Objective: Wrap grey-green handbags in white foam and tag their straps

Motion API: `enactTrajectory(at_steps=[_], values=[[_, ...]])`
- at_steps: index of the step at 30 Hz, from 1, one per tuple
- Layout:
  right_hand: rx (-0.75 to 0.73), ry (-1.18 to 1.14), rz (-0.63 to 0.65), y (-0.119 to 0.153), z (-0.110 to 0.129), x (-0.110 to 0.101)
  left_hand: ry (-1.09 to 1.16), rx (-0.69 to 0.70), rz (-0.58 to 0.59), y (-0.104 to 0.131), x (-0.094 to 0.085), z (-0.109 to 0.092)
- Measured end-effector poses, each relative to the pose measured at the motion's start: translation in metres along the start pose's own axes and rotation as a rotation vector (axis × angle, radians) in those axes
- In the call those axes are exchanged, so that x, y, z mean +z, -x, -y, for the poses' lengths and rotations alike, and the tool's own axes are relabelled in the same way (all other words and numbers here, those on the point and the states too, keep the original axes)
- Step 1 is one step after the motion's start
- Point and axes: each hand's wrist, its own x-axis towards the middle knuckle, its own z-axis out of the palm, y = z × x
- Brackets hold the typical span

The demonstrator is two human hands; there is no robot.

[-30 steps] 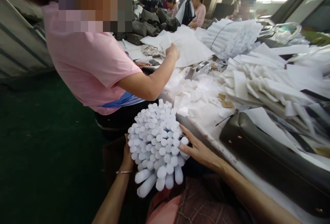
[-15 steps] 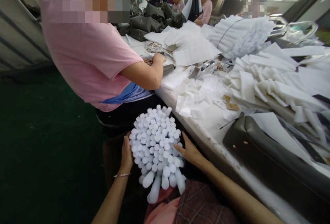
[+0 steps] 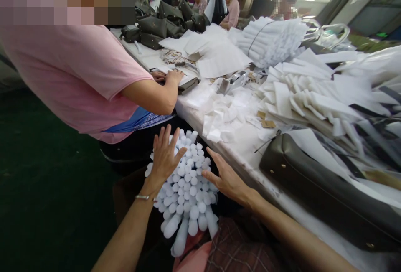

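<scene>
The left grip (image 3: pixel 166 155) is released, its fingers spread over the upper left of a bundle of white rods (image 3: pixel 188 188); whether its palm presses on the rod ends cannot be told. The right grip (image 3: pixel 228 180) is released too, thumb and fingers parted at the bundle's right side, contact unclear. The bundle sits between and below the two grips, rod ends facing up, its nearest rods splayed toward a checked cloth (image 3: pixel 241 247). A bracelet (image 3: pixel 142 197) circles the wrist just behind the left grip. Right of the right grip runs a white surface (image 3: pixel 243 148), bearing a dark bag (image 3: pixel 322 197) near it and, farther off, piled white strips (image 3: pixel 300 92) and a second, banded bundle (image 3: pixel 266 40). Beyond the left grip, a co-worker in pink (image 3: pixel 72 71) has both hands (image 3: pixel 174 76) at the surface's edge.
</scene>
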Motion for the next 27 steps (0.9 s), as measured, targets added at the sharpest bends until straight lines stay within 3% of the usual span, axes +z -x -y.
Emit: enactTrajectory(at_steps=[4,7,11,13,15,18,21,24,27], values=[[0.031,-0.037,-0.002,0.015,-0.006,-0.009,-0.068,0.150,0.224,-0.029,0.056,-0.010],[0.060,-0.052,-0.067,0.033,-0.007,-0.026,-0.012,0.151,0.210,-0.029,0.079,-0.002],[0.117,-0.107,-0.123,0.074,0.003,-0.062,0.076,0.157,0.130,-0.023,0.068,0.015],[0.129,-0.124,-0.109,0.098,0.012,-0.084,0.100,0.155,0.012,-0.030,0.053,0.018],[0.135,-0.122,-0.098,0.122,0.019,-0.108,0.133,0.234,-0.114,-0.041,0.035,0.007],[0.134,-0.067,-0.202,0.159,0.024,-0.142,0.234,0.363,-0.177,-0.059,0.007,-0.044],[0.136,0.080,-0.443,0.191,0.021,-0.174,0.348,0.532,-0.173,-0.077,-0.008,-0.126],[0.151,0.287,-0.628,0.206,0.014,-0.206,0.384,0.791,-0.088,-0.101,-0.005,-0.211],[0.195,0.471,-0.603,0.201,0.005,-0.232,0.225,1.042,0.028,-0.126,0.010,-0.278]])
